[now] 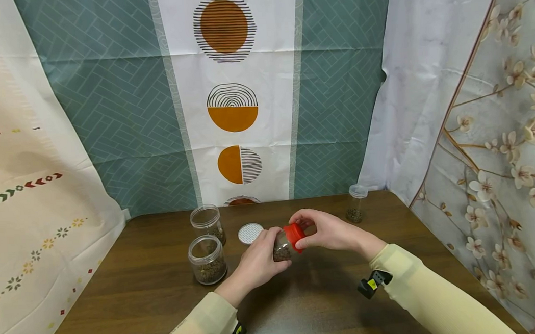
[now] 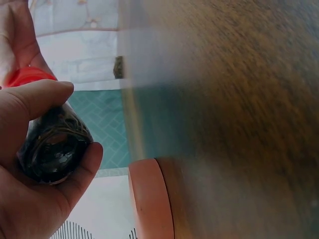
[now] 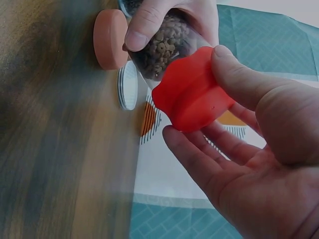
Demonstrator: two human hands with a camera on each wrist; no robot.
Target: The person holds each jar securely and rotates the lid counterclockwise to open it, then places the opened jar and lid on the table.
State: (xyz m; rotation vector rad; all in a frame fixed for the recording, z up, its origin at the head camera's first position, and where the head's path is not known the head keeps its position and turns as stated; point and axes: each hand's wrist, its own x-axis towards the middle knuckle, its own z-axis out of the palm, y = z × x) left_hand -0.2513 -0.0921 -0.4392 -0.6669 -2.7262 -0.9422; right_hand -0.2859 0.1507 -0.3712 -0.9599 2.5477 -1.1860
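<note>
My left hand grips a clear jar by its body, holding it tilted above the table. Brown pellets show through the jar wall in the right wrist view. On the jar's mouth sits a red lid with a scalloped edge. The thumb and fingertips of my right hand hold this lid from the side away from the jar. In the left wrist view the jar's dark base faces the camera between thumb and fingers.
Two clear jars with grainy contents stand at the left. A white disc-shaped lid lies behind my left hand, close to an orange round object. A small jar with a pale cap stands back right, near the curtain.
</note>
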